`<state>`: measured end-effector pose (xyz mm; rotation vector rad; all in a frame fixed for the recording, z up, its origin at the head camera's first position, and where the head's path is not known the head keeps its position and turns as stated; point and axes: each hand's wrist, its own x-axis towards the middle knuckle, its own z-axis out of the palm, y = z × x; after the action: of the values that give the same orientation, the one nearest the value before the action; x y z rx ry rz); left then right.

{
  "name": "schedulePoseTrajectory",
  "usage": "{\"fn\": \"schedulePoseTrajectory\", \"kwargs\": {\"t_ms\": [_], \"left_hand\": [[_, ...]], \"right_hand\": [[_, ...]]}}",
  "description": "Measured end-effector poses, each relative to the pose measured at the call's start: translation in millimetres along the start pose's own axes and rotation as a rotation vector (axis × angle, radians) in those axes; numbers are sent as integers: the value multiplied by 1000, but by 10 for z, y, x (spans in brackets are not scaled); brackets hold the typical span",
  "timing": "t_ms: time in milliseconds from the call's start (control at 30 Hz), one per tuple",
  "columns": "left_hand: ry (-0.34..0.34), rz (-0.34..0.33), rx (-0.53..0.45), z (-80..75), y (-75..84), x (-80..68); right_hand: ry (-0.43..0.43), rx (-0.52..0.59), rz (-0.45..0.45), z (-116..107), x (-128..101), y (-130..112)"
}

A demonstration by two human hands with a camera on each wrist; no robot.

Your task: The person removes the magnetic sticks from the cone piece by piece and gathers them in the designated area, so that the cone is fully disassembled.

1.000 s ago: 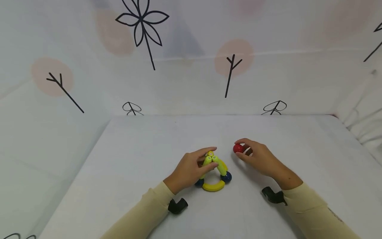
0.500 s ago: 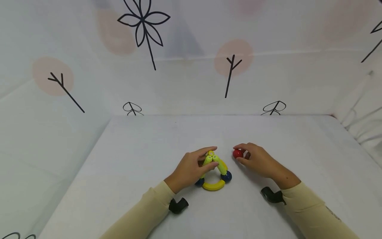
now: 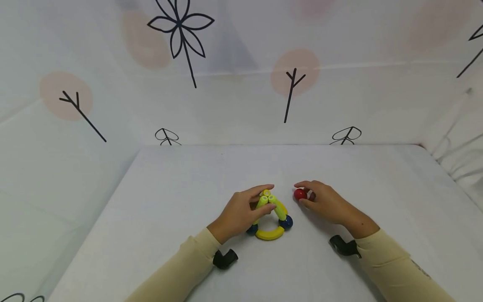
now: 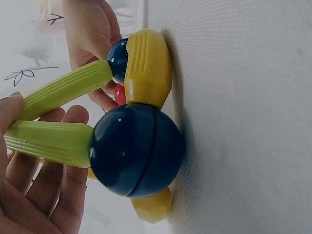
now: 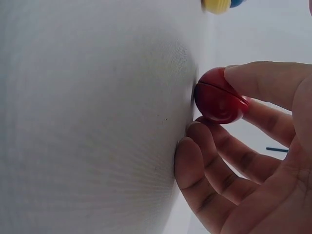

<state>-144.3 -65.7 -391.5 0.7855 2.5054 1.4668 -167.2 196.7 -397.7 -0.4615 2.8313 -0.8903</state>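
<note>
On the white bench, your right-hand grip pinches the glossy red ball, likely light, hard and slippery, so best held round its middle, while your left-hand grip clasps the lime-green rods.

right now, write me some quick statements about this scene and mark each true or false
1. The right hand pinches a red ball. True.
2. The left hand holds nothing. False: it grips light green rods.
3. A curved yellow piece touches two blue balls. True.
4. The red ball touches the blue balls. False: it is apart from them.
5. Both sleeves are black. False: they are cream.
</note>
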Motion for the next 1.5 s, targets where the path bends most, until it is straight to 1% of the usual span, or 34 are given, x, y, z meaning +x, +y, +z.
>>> {"fn": "schedulePoseTrajectory", "kwargs": {"t_ms": [333,433,567,700,800,933,1133,1233,1367,1500], "left_hand": [[-12,-10,-14,-1,-13,1],[-12,-15,-10,-2,-14,1],[-10,-17,-3,-2,-11,1],[-7,-12,5,-8,-2,2],[-4,-4,5,-11,0,3],[-4,9,-4,-12,-4,2],[-13,23,-10,-20,-5,-2],[-16,30,-10,-23,-6,0],[-16,30,-22,-26,-5,1],[-26,25,-28,-34,0,-3]], "right_hand": [[-7,-13,22,-13,6,0],[11,-23,46,-31,-5,-16],[61,-35,55,-55,-20,-51],[114,-18,19,-64,-49,-123],[125,13,-41,-52,-80,-198],[83,42,-127,-20,-123,-284],[-61,108,-201,24,-167,-359],[-112,131,-227,50,-181,-381],[-133,132,-251,90,-186,-399],[-139,104,-245,121,-179,-408]]}}
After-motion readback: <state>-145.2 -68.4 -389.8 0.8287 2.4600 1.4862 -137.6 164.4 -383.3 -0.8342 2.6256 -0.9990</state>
